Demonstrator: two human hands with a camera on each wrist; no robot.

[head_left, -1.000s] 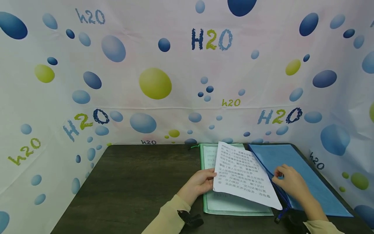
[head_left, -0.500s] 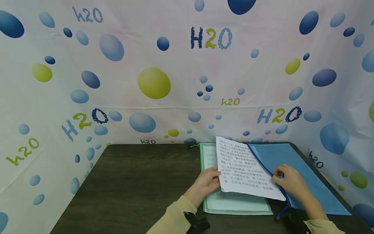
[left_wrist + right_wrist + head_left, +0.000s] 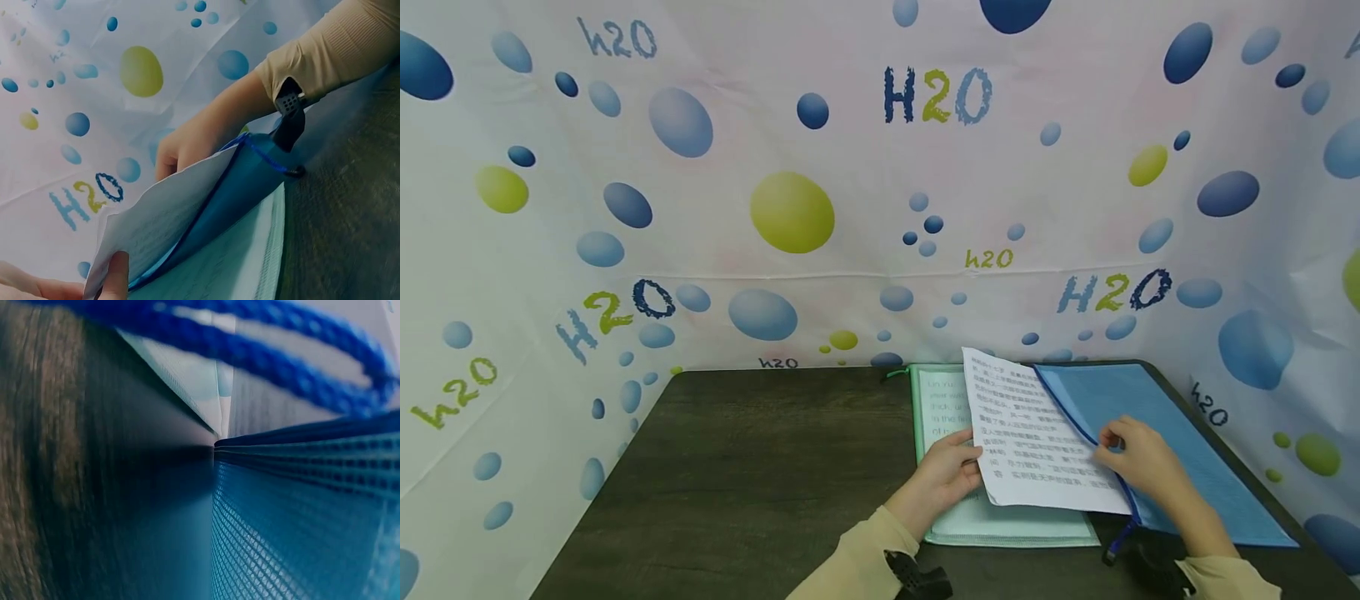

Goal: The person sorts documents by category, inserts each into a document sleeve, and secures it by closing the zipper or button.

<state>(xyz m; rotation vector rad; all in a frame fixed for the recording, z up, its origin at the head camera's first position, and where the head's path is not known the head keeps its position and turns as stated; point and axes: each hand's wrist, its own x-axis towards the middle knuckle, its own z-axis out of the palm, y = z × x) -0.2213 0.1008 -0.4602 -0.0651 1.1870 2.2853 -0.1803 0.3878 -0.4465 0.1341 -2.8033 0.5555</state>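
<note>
My left hand [image 3: 942, 479] pinches the left edge of some printed white paper [image 3: 1037, 442], thumb on top. The paper's right edge lies at the mouth of a blue mesh zipper pouch [image 3: 1217, 475]. With thumb and index finger, my right hand [image 3: 1138, 458] pinches the pouch's dark blue zippered edge. In the left wrist view the paper [image 3: 156, 215] slants against the raised pouch edge, with the right hand [image 3: 203, 137] behind it. A blue cord [image 3: 269, 353] crosses the right wrist view above the blue mesh [image 3: 275, 531].
Under the paper lies a green mesh zipper pouch [image 3: 1015, 533] with a printed sheet inside. Both pouches lie on a dark wood table [image 3: 737, 475]. A white curtain [image 3: 865, 167] with blue and green dots hangs behind it.
My left hand has moved right with the paper, bringing its right edge to the blue pouch's mouth. My right hand keeps its hold on the pouch edge.
</note>
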